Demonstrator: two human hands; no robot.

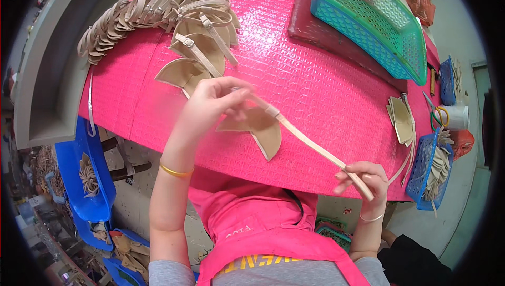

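Observation:
A thin beige strap (310, 143) is stretched slantwise between my two hands above the pink table. My left hand (223, 96) pinches its upper end; a small keeper loop sits on the strap just past those fingers. My right hand (365, 178) grips the strap near its lower free end, at the table's front edge. Below my left hand a curved beige shoe heel piece (264, 128) shows, partly hidden by the fingers; whether it is joined to the strap I cannot tell. Similar heel pieces with buckled straps (197, 54) lie just beyond my left hand.
A long overlapping row of strapped heel pieces (131, 15) curves across the far left. A green basket (368, 28) rests at the far right. Loose heel pieces (402, 120), scissors (439, 118) and a blue basket of strips (421, 173) are along the right edge. Blue bins (97, 175) stand lower left.

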